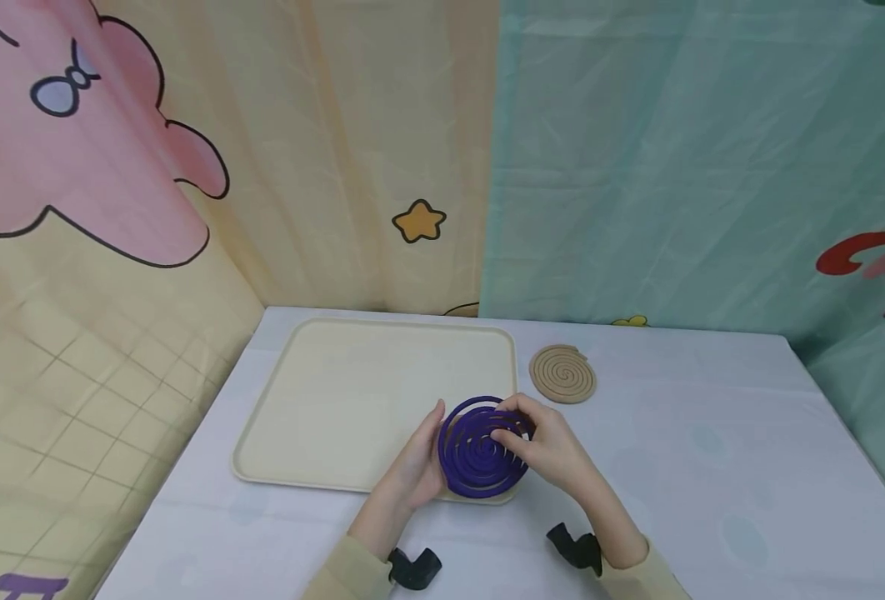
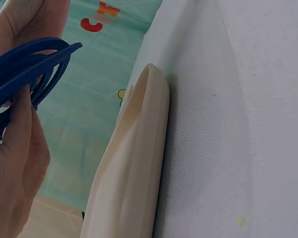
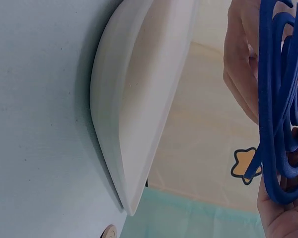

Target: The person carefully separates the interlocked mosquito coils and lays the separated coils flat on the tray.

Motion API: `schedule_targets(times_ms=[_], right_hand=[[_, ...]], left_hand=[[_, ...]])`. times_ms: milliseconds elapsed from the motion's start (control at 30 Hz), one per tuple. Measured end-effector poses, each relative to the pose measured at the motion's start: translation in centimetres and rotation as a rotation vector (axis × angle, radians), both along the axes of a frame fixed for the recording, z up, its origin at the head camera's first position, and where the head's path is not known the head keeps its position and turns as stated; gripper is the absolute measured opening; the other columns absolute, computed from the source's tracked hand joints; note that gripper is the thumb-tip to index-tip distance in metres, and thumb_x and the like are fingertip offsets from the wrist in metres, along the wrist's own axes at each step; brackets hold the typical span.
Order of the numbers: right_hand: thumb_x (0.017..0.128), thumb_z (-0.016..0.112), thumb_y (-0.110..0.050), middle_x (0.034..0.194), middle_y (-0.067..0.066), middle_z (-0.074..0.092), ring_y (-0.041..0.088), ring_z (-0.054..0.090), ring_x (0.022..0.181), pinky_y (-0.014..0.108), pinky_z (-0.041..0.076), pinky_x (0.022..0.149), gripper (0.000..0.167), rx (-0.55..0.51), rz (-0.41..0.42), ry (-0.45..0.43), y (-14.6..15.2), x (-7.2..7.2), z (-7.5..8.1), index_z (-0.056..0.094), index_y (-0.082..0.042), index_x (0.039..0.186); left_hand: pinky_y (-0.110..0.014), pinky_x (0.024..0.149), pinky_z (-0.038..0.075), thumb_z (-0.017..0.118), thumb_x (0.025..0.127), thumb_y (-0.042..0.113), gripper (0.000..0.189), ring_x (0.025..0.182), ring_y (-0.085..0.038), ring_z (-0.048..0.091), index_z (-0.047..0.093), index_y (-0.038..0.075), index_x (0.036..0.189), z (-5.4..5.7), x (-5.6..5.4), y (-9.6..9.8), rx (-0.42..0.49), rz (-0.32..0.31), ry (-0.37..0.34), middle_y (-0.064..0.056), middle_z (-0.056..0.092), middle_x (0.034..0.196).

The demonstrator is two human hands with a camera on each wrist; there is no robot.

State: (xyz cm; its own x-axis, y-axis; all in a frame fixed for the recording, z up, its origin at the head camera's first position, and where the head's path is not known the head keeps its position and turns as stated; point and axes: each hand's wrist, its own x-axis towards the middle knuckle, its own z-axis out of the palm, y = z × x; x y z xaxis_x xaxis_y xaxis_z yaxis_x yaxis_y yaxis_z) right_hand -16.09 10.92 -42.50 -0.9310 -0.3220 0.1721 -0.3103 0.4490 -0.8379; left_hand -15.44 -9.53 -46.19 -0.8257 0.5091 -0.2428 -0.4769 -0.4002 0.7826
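A purple-blue spiral mosquito coil [image 1: 480, 479] is held up between both hands over the near right corner of the tray. My left hand [image 1: 418, 471] supports its left edge, and in the left wrist view that hand [image 2: 20, 163] grips the rings from below. With thumb and fingertips my right hand [image 1: 555, 446] pinches the upper right part of the spiral. Seen edge-on in the right wrist view, the coil [image 3: 268, 99] has rings spread apart, with one loose end sticking out. Some fingers are hidden behind it.
A cream tray [image 1: 367, 400] lies on the white-covered table [image 1: 682, 467], on the left. Right of its far corner sits a flat tan spiral coil [image 1: 562, 374]. Printed curtains [image 1: 675, 167] stand behind the table. Each wrist wears a black band piece [image 1: 416, 570].
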Motion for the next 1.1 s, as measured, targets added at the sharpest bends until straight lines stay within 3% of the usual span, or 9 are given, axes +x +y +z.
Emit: schedule_targets(times_ms=[133,300,433,533,667,867,1100], right_hand=[[0.085,0.074,-0.003,0.096,0.006,0.069,0.010,0.061,0.084,0.021,0.055,0.072,0.020,-0.016,0.024,-0.026,0.14,0.15,-0.29,0.063,-0.008,0.101],[0.087,0.071,-0.001,0.099,0.004,0.068,0.010,0.061,0.091,0.023,0.055,0.078,0.018,0.001,0.098,-0.014,0.58,0.04,-0.61,0.063,-0.011,0.099],[0.088,0.069,-0.001,0.099,0.000,0.066,0.010,0.061,0.096,0.027,0.055,0.085,0.016,0.024,0.188,0.055,0.94,-0.18,-0.68,0.064,-0.013,0.097],[0.088,0.070,-0.003,0.102,-0.001,0.068,0.013,0.063,0.100,0.029,0.055,0.089,0.016,0.034,0.205,0.077,1.00,-0.32,-0.64,0.066,-0.014,0.100],[0.087,0.073,-0.007,0.107,0.001,0.071,0.018,0.066,0.103,0.033,0.057,0.089,0.022,0.036,0.115,0.064,0.79,-0.43,-0.60,0.068,-0.014,0.107],[0.084,0.075,-0.004,0.103,0.003,0.071,0.021,0.067,0.099,0.040,0.056,0.092,0.025,0.008,-0.033,0.027,0.57,-0.52,-0.68,0.067,-0.010,0.108],[0.084,0.074,-0.001,0.104,0.011,0.073,0.016,0.070,0.096,0.022,0.057,0.084,0.022,-0.112,-0.121,-0.087,0.35,-0.48,-0.98,0.071,-0.004,0.105]], left_hand=[[-0.023,0.089,0.051,0.023,0.105,0.053,0.046,0.100,-0.005,0.065,0.056,0.022,0.113,-0.24,0.17,-0.01,0.027,-0.054,0.008,0.010,0.068,0.106],[-0.020,0.090,0.051,0.031,0.107,0.035,0.031,0.102,-0.003,0.063,0.053,0.017,0.117,-0.17,0.18,-0.01,0.017,-0.091,0.038,0.010,0.066,0.109],[-0.021,0.090,0.052,0.034,0.105,0.024,0.036,0.101,-0.005,0.064,0.046,0.002,0.131,-0.06,0.21,-0.02,-0.065,-0.119,0.066,0.008,0.066,0.109],[-0.022,0.087,0.053,0.040,0.103,0.021,0.044,0.099,-0.006,0.065,0.042,-0.008,0.136,0.01,0.33,0.10,-0.170,-0.109,0.116,0.004,0.068,0.108],[-0.023,0.088,0.053,0.045,0.103,0.021,0.048,0.102,-0.007,0.064,0.041,-0.011,0.140,0.11,0.60,0.21,-0.258,-0.076,0.191,-0.002,0.066,0.116],[-0.017,0.085,0.053,0.041,0.105,0.017,0.045,0.096,-0.001,0.062,0.038,-0.012,0.139,0.14,0.76,0.03,-0.214,0.020,0.187,0.004,0.063,0.111],[-0.018,0.085,0.053,0.041,0.105,0.019,0.047,0.093,0.000,0.062,0.036,-0.011,0.141,-0.02,0.89,0.15,-0.178,0.050,0.156,0.009,0.063,0.109]])
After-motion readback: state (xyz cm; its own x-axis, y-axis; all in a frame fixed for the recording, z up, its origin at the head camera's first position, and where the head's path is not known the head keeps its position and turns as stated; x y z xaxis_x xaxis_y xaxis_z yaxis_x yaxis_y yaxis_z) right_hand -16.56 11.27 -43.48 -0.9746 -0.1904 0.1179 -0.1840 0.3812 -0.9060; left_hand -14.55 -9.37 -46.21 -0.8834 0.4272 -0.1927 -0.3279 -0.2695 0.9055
